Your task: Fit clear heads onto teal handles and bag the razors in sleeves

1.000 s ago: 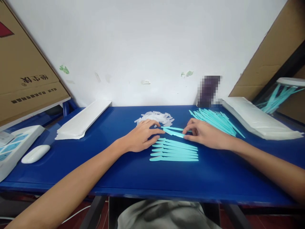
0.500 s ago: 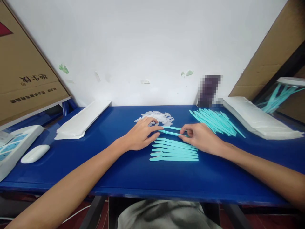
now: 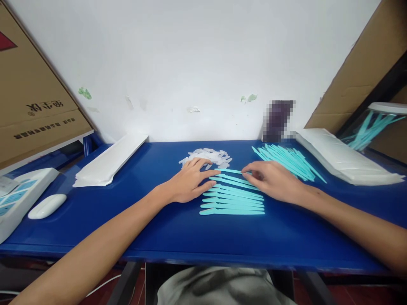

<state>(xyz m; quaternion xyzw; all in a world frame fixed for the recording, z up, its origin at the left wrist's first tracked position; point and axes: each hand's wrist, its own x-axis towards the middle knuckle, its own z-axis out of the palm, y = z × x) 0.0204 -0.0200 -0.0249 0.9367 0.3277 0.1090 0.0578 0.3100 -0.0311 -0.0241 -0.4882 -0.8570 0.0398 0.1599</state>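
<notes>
Left hand [image 3: 190, 181] has its grip released; right hand's [image 3: 271, 179] I cannot tell; razors [image 3: 238, 203] lie side by side, presumably for neatness

Left fingers [image 3: 210, 174] and right fingers [image 3: 251, 166] near lined-up teal sticks [image 3: 238, 212], blue table [image 3: 178, 237]

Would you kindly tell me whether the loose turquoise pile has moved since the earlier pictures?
No; against the blue table's back edge, the turquoise pile shows no shift either way, though the right hand hides some.
</notes>
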